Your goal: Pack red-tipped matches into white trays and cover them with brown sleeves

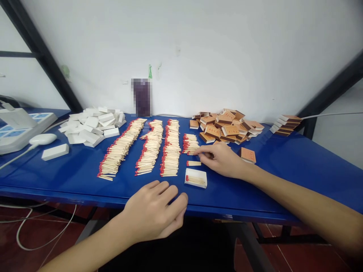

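My right hand (222, 159) reaches over the table, thumb and forefinger pinched at the near end of a short row of red-tipped matches (191, 143). Just below those fingertips a few loose matches (194, 163) lie side by side. Nearer to me is a white matchbox tray (200, 184) with several matches in it, heads to the left. My left hand (157, 211) is at the table's front edge, left of the tray, with fingers loosely curled and nothing visible in them. Its palm is hidden.
Three long rows of matches (171, 151) lie left of the short row. White trays (92, 124) are heaped at back left, orange matchbox sleeves (224, 126) at back right. Boxes (286, 124) are stacked far right; a single matchbox (247, 155) lies beside my right forearm.
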{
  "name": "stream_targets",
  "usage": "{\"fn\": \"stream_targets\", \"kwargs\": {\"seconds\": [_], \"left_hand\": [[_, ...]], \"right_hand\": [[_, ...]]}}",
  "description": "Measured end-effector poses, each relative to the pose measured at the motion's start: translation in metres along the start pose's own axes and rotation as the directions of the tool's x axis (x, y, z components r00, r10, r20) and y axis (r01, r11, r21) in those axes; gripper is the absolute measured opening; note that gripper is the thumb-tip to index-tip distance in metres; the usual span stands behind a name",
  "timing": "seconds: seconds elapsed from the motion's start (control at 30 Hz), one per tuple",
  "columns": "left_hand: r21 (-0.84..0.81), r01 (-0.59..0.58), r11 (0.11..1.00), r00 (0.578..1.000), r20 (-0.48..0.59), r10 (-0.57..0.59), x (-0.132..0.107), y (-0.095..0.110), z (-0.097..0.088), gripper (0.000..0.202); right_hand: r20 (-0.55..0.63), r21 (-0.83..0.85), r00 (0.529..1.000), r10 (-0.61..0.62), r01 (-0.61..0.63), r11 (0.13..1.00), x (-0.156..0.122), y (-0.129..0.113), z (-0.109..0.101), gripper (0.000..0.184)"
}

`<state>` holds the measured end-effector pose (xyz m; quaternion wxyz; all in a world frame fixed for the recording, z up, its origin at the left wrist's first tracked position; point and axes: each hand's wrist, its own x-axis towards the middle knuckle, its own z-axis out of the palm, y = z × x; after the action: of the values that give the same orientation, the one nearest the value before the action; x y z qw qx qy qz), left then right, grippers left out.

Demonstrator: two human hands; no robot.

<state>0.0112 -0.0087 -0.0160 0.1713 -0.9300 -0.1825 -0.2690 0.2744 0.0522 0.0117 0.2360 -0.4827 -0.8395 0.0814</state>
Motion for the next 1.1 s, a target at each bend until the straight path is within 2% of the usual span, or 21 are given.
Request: {"fn": "stream_targets", "kwargs": {"seconds": [0.5,0.73,1.1], "left_hand": [[-0.007,0.006,1.0,1.0,0.02,-0.006,0.0004,-0.0002,0.0009,0.011],[-0.006,0.007,1.0,1.0,0.006,-0.007,0.0001,-0.0001,0.001,0.01],[0.001,-0.003,1.0,1.0,0.006,0.003,0.001,-0.0004,0.0,0.011]], "right_hand": [[0.036,0.037,0.998,0.048,-0.049,0.998,0.0,-0.0012,0.0005,0.032],[0.011,0.042,0.999,0.045,-0.046,0.998,0.0,0.0,0.002,0.03],[0.034,0.022,0.998,0.045,-0.046,0.999,0.0,-0.0017,0.0008,0.03]]}}
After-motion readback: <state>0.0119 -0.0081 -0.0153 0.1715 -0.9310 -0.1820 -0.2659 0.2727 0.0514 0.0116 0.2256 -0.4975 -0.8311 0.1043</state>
